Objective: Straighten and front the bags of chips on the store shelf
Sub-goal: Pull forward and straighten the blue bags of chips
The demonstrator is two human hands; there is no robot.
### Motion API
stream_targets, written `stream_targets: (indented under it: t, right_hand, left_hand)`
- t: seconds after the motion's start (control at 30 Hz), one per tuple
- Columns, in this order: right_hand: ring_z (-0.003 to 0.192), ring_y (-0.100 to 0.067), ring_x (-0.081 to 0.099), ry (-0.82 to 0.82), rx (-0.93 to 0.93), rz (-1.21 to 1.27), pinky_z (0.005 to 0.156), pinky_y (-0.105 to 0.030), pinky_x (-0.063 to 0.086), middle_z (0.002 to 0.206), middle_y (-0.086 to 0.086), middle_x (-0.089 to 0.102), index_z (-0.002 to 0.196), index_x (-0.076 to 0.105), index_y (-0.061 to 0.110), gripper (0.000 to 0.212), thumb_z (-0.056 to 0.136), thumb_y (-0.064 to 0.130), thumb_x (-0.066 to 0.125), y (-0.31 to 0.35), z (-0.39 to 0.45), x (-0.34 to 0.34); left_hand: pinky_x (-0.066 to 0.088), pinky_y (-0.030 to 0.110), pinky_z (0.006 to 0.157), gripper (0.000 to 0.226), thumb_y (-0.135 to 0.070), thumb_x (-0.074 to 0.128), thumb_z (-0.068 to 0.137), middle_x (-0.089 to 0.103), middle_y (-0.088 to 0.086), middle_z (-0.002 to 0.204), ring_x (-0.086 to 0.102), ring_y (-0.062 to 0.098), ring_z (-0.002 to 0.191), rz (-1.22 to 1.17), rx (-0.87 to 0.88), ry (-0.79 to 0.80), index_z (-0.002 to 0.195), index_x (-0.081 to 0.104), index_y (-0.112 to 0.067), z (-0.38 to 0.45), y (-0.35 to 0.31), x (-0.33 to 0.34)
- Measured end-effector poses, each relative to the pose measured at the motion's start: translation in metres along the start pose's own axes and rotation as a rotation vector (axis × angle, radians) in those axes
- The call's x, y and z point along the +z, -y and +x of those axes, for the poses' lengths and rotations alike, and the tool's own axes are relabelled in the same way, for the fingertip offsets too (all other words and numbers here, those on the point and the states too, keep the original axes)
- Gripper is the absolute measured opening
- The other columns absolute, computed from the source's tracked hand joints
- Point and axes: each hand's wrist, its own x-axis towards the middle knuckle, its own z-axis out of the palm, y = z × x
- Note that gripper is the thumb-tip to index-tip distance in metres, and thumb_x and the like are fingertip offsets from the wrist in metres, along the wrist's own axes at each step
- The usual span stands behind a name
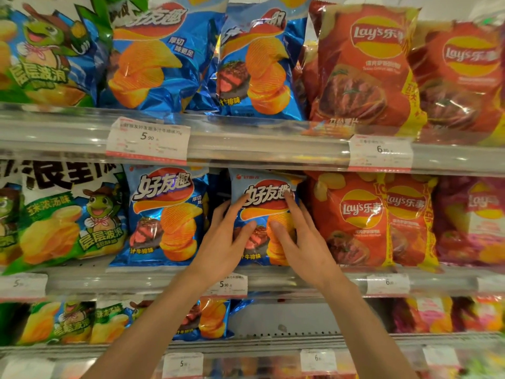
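Blue chip bag (269, 198) upright on middle shelf (300, 280) — both hands' fingers (293, 212) gripping its sides, store aisle

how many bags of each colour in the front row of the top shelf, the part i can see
green bag: 1
blue bags: 2
red bags: 2
total: 5

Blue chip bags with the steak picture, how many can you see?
5: two on the top shelf, two on the middle shelf, one held by both hands, and one below. More may hide behind.
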Motion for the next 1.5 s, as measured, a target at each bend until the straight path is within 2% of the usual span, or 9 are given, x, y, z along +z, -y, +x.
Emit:
stream_targets:
  t: [0.1, 0.23, 0.4, 0.57, 0.77, 1.2, 1.33, 1.4, 1.5]
  right_hand:
    - [0.148, -0.007, 0.027, -0.032, 0.008, 0.101, 0.118, -0.038, 0.033, 0.163, 0.012, 0.025, 0.154, 0.017, 0.051, 0.069, 0.094, 0.065, 0.048, -0.002, -0.004, -0.003]
    - [0.130, -0.002, 0.050, -0.104, 0.105, 0.244, 0.107, -0.039, 0.049, 0.145, 0.014, 0.050, 0.150, 0.034, 0.039, 0.067, 0.091, 0.054, 0.062, -0.005, -0.024, -0.007]
    - [0.100, 0.002, 0.064, -0.232, 0.078, 0.320, 0.083, -0.016, 0.052, 0.111, 0.012, 0.066, 0.134, 0.053, 0.027, 0.042, 0.094, 0.031, 0.064, 0.002, -0.060, -0.018]
    - [0.087, -0.003, 0.067, -0.200, 0.120, 0.360, 0.070, -0.014, 0.050, 0.091, 0.009, 0.072, 0.121, 0.060, 0.030, 0.025, 0.096, 0.030, 0.062, -0.007, -0.088, -0.017]
    - [0.086, -0.011, 0.072, -0.172, 0.196, 0.402, 0.081, -0.036, 0.058, 0.091, 0.004, 0.076, 0.113, 0.065, 0.033, 0.032, 0.086, 0.048, 0.058, -0.014, -0.111, -0.006]
    - [0.090, -0.010, 0.072, -0.284, 0.144, 0.342, 0.079, -0.034, 0.057, 0.091, 0.008, 0.076, 0.104, 0.070, 0.030, 0.019, 0.091, 0.039, 0.059, 0.052, -0.092, 0.020]
    - [0.093, 0.003, 0.066, -0.203, 0.101, 0.322, 0.080, -0.014, 0.051, 0.101, 0.011, 0.073, 0.109, 0.070, 0.024, 0.022, 0.097, 0.037, 0.058, 0.100, -0.050, 0.058]
    - [0.093, 0.006, 0.063, -0.140, 0.123, 0.274, 0.077, -0.010, 0.047, 0.104, 0.012, 0.069, 0.116, 0.066, 0.021, 0.029, 0.100, 0.042, 0.054, 0.118, -0.017, 0.080]
    - [0.069, 0.001, 0.058, -0.132, 0.179, 0.280, 0.069, -0.026, 0.047, 0.080, 0.009, 0.063, 0.103, 0.060, 0.017, 0.033, 0.101, 0.047, 0.048, 0.134, 0.026, 0.108]
  left_hand:
    - [0.032, -0.007, 0.082, 0.058, -0.036, 0.054, 0.101, 0.033, -0.009, 0.153, 0.035, -0.032, 0.110, 0.019, 0.026, -0.049, 0.153, 0.029, -0.040, -0.003, -0.002, -0.004]
    - [0.042, 0.021, 0.106, 0.050, -0.031, 0.061, 0.098, 0.045, -0.010, 0.144, 0.046, -0.001, 0.128, -0.015, 0.051, -0.152, 0.145, 0.044, -0.031, -0.012, -0.001, -0.012]
    - [0.047, 0.008, 0.087, 0.040, -0.026, 0.062, 0.097, 0.060, -0.012, 0.123, 0.058, -0.007, 0.108, -0.124, 0.001, -0.214, 0.136, 0.052, -0.024, -0.038, -0.015, -0.029]
    - [0.045, 0.006, 0.083, 0.028, -0.022, 0.060, 0.099, 0.068, -0.015, 0.102, 0.062, -0.003, 0.099, -0.147, -0.094, -0.303, 0.127, 0.056, -0.026, -0.078, -0.017, -0.038]
    - [0.046, 0.008, 0.077, 0.024, -0.028, 0.060, 0.099, 0.071, -0.010, 0.101, 0.065, 0.001, 0.098, -0.188, -0.176, -0.358, 0.123, 0.060, -0.028, -0.117, -0.006, -0.044]
    - [0.051, 0.033, 0.095, 0.022, -0.027, 0.060, 0.098, 0.062, -0.017, 0.112, 0.059, 0.002, 0.108, -0.193, -0.093, -0.416, 0.118, 0.059, -0.034, -0.099, 0.029, -0.111]
    - [0.047, 0.041, 0.103, 0.033, -0.048, 0.060, 0.093, 0.057, -0.013, 0.125, 0.053, 0.014, 0.123, -0.075, -0.111, -0.349, 0.124, 0.048, -0.048, -0.067, 0.046, -0.132]
    - [0.048, 0.031, 0.101, 0.050, -0.042, 0.063, 0.092, 0.056, -0.008, 0.131, 0.054, 0.008, 0.123, -0.074, -0.144, -0.298, 0.139, 0.044, -0.039, -0.050, 0.051, -0.136]
    - [0.046, 0.002, 0.069, 0.052, -0.023, 0.065, 0.097, 0.060, -0.004, 0.120, 0.061, -0.020, 0.086, -0.154, -0.182, -0.220, 0.141, 0.039, -0.023, -0.031, 0.051, -0.138]
